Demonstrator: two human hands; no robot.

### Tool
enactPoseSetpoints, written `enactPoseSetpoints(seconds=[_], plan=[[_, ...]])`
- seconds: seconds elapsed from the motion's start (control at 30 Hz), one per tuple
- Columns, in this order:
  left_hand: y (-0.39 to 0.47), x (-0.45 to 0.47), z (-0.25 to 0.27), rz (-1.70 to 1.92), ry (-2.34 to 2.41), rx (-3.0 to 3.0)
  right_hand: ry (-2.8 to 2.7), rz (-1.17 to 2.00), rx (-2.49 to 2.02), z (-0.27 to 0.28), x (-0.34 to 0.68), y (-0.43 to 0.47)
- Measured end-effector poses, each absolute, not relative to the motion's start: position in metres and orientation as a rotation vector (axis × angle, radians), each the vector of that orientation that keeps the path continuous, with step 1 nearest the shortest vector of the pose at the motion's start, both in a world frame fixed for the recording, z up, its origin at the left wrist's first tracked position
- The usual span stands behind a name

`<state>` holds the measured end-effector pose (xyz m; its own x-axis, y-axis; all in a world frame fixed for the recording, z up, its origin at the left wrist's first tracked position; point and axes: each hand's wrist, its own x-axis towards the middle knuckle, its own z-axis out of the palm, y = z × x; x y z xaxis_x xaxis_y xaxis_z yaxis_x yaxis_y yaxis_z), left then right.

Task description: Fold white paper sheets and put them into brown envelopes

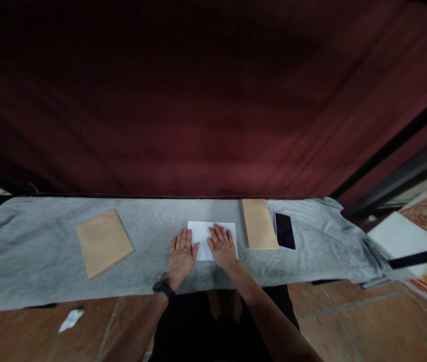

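A white sheet of paper (pixel 203 234) lies on the grey cloth in front of me. My left hand (pixel 181 255) rests flat at its left edge, fingers stretched out, with a dark watch (pixel 163 288) on the wrist. On the right part of the sheet my right hand (pixel 222 246) lies palm down, its fingers spread. Both hands press on the paper without gripping it. Just right of the sheet is a stack of brown envelopes or paper (pixel 261 224). The paper under my palms is hidden.
A flat brown envelope (pixel 104 242) lies to the left on the grey cloth (pixel 153 216). A phone (pixel 285 231) sits beside the brown stack. Behind the table hangs a dark red curtain (pixel 213 151). A white scrap (pixel 71 320) lies on the tiled floor (pixel 330 322).
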<state>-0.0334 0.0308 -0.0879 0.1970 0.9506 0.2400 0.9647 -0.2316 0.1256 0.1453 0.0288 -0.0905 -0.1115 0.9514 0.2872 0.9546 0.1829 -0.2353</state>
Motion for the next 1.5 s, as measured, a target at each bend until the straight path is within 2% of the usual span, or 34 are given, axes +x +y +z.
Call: enactPoseSetpoints(seconds=[0.27,0.57,1.0,1.13,1.37,1.5], plan=[[0.03,-0.034,-0.085,-0.482,-1.913,-2.406,-2.077,-0.005,-1.912,-0.086,0.174,0.052],[0.028,-0.034,-0.081,-0.57,-1.931,-2.44,-2.223,0.222,-2.041,-0.038,0.194,0.092],[0.027,-0.035,-0.077,-0.671,-1.925,-2.451,-2.223,0.441,-2.022,-0.028,0.206,0.105],[0.029,-0.038,-0.076,-0.937,-2.016,-2.479,-2.224,0.5,-1.891,-0.014,0.206,0.096],[0.028,-0.053,-0.061,-2.022,-2.345,-2.283,-2.196,0.52,-1.576,0.032,0.21,0.075],[0.024,-0.057,-0.037,-2.014,-2.297,-2.289,-2.055,0.473,-1.316,0.055,0.209,0.068]])
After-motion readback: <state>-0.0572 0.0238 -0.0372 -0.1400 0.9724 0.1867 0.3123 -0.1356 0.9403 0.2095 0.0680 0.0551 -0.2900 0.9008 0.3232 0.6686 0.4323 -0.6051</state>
